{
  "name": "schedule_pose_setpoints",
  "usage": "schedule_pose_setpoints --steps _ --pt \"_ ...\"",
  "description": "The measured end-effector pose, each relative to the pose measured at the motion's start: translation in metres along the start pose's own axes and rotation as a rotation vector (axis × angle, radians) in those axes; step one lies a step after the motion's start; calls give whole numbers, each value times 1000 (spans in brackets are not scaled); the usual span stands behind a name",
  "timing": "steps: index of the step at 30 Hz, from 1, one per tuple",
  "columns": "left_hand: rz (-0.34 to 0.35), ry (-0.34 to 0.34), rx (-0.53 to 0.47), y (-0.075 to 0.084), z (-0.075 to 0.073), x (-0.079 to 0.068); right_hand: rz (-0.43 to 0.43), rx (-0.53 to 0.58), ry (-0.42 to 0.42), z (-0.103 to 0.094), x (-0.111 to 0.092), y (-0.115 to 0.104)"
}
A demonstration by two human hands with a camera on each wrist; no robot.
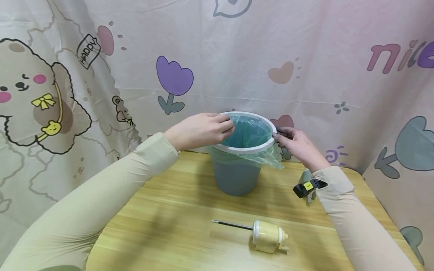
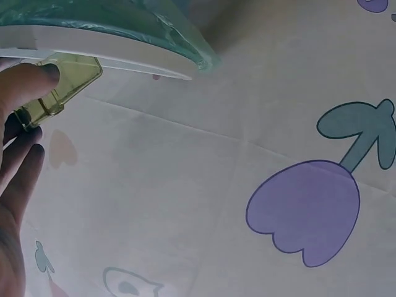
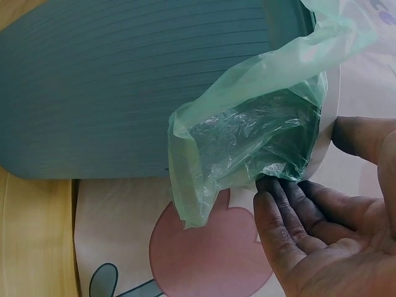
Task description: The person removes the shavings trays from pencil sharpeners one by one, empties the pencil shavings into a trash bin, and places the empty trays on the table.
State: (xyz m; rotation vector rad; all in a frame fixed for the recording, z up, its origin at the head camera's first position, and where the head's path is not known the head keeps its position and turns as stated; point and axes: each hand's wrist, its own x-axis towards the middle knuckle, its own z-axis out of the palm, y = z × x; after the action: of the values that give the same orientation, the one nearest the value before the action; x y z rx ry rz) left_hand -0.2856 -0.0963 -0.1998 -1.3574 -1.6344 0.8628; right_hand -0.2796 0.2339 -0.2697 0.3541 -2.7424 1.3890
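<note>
A blue-grey trash can [image 1: 234,175] with a white rim stands at the table's back, lined with a thin green plastic bag [image 1: 271,156] folded over the rim. My left hand [image 1: 207,130] is over the rim's left side. In the left wrist view it pinches a clear yellow plastic drawer [image 2: 77,77] by the white rim; the drawer's inside cannot be made out. My right hand [image 1: 300,145] holds the can's right rim between thumb and fingers, beside the loose bag edge. Dark smudges mark its fingertips [image 3: 269,207]. Nearer me lies a yellow pencil sharpener [image 1: 268,239] with a pencil [image 1: 234,225] in it.
A grey-green object [image 1: 306,176] on the table is partly hidden behind my right wrist, which wears a black strap [image 1: 310,187]. A printed curtain [image 1: 237,75] hangs right behind the trash can and along both sides of the wooden table [image 1: 162,218].
</note>
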Motion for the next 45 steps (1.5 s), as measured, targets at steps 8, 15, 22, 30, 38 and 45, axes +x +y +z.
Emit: schedule_pose_setpoints --steps 8,15,22,30,38,45 --pt "-33 -16 -60 0 -4 -1 20 8 -12 0 -1 1" --pt "-312 -18 -364 3 -13 -6 9 -2 -5 1 -1 -1" --pt "-640 -41 -704 10 -14 -24 1 -12 6 3 -2 -1" --pt "-783 185 -948 27 -19 -51 -10 -27 31 6 -1 0" --pt "-958 265 -1260 45 -25 -60 -16 -5 38 6 -2 1" --pt "-1027 300 -1475 59 -25 -64 -1 -15 31 7 -4 3"
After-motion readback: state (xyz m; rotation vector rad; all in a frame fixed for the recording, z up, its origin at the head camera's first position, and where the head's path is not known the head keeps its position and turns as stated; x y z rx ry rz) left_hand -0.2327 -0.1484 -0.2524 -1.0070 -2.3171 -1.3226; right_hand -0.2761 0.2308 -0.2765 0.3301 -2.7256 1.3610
